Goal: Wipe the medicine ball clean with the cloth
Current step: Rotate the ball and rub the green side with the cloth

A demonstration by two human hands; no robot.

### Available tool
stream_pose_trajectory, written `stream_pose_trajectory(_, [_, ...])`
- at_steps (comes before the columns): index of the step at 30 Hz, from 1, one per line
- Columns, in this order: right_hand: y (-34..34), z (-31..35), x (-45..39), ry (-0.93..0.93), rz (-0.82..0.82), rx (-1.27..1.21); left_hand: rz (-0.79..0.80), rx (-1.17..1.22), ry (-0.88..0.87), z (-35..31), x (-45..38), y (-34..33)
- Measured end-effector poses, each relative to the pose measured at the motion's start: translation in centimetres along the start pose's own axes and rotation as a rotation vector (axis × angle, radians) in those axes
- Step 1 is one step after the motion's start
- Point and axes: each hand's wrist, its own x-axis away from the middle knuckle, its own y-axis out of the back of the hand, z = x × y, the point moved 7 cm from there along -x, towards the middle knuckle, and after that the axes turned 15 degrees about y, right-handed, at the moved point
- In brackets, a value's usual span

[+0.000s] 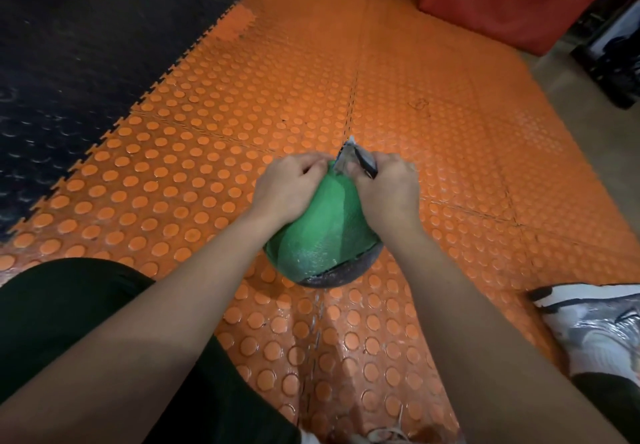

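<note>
A green and black medicine ball sits on the orange studded floor mat in front of me. My left hand lies over the ball's upper left, its fingers curled round the far side. My right hand is on the upper right and grips a small grey-white cloth with a dark edge against the top of the ball. A corner of the cloth sticks up between the two hands. The far side of the ball is hidden.
Black floor matting borders the orange mat on the left. A red padded block stands at the back right, with dark equipment beside it. My dark-trousered leg is at the lower left, and a grey and white shoe at the right.
</note>
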Motion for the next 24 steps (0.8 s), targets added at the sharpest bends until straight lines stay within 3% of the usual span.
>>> stream_pose_trajectory(6, [0.5,2.4,7.0,0.12,-0.204,-0.037,0.007,0.066,0.052,0.3,-0.5,0.4])
stream_pose_trajectory(10, [0.9,2.5,7.9,0.12,-0.172,-0.06,-0.005,0.02,0.066,0.1,-0.6,0.2])
stream_pose_trajectory(13, [1.3,1.0,3.1,-0.006,-0.103,-0.02,-0.002,-0.004,0.003,-0.2,0.1,-0.1])
stream_pose_trajectory(17, [-0.3,-1.0,-0.9,-0.198,0.047,-0.186,-0.006,0.014,0.027,0.2,0.2,-0.1])
stream_pose_trajectory(21, [-0.4,1.1,2.2,0.033,-0.1,-0.002,0.014,0.083,0.064,0.5,-0.8,0.7])
stream_pose_trajectory(24, [0.9,1.5,5.5,0.041,-0.243,-0.077,0.035,0.069,0.038,0.2,-0.3,0.5])
